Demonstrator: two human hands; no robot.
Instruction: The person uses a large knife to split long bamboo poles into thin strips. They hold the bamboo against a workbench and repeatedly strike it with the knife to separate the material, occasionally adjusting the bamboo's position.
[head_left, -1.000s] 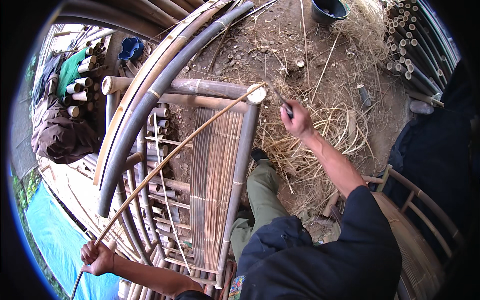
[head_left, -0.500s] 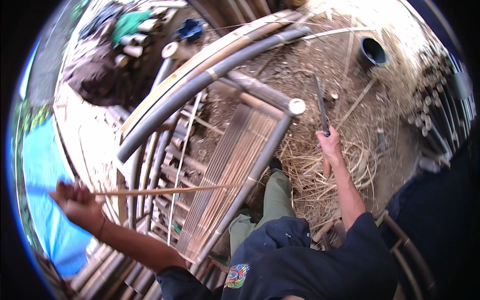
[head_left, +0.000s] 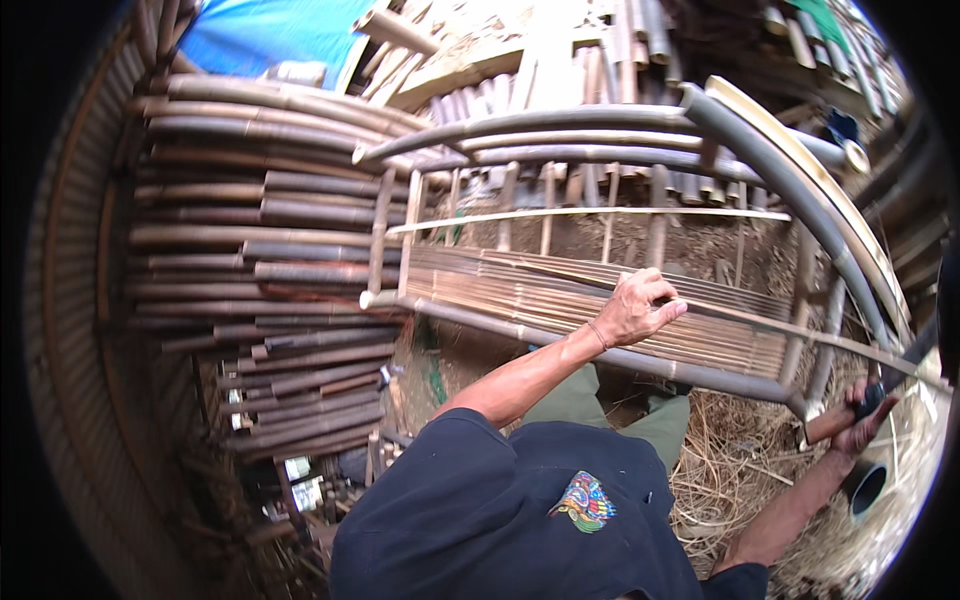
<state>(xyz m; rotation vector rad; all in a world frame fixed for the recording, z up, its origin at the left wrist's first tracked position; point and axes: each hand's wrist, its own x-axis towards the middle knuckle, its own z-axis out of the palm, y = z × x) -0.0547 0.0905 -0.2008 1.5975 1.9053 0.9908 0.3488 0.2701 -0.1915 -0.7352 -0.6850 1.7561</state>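
Note:
My left hand (head_left: 640, 308) is closed on a long thin bamboo strip (head_left: 760, 318), above the slatted seat of a bamboo bench (head_left: 560, 335). The strip slants away to the right, its far part passing by the blade of a long knife (head_left: 828, 424). My right hand (head_left: 858, 425) grips this knife near its wooden handle, just beyond the bench's right end. Bright light and the rim of the picture make the blade hard to see, so I cannot tell whether it touches the strip. Narrow slats (head_left: 500, 280) lie side by side in the bench seat.
A pale strip (head_left: 600, 212) lies across the bench behind the slats. Curved poles (head_left: 800, 180) arch over its right end. Stacked bamboo poles (head_left: 200, 237) fill the left. Shavings (head_left: 730, 470) cover the ground at lower right, near a dark bucket (head_left: 866, 488). A blue tarp (head_left: 270, 35) is at the back.
My view has swung left. My left hand has come from far left to over the slats, still with the strip. The knife and the strip's far part are now close together on the right.

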